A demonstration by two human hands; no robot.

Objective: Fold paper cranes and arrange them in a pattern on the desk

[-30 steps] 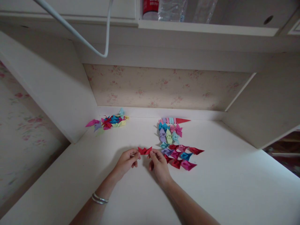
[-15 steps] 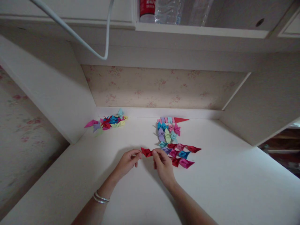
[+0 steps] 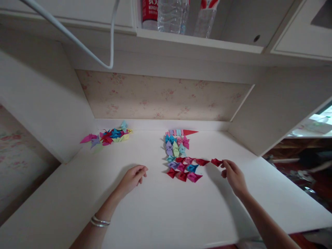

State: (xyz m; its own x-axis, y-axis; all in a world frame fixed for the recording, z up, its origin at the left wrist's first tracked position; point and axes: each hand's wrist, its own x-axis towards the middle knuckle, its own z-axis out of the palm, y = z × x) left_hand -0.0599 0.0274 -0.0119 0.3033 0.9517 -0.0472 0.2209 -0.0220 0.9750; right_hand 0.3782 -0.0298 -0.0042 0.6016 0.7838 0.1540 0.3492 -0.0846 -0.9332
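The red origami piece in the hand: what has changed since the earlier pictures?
The right hand carried the red origami piece rightward, past the origami rows; the left hand let go of it. The rows and the origami pile at left stayed put.

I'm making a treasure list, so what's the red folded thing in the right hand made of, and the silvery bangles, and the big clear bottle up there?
Red folded piece: probably paper, fairly matt; its shape is angular and pointed.
Silvery bangles: likely polished metal, with bright highlights.
Clear bottle: probably glossy plastic; it's see-through and ridged.
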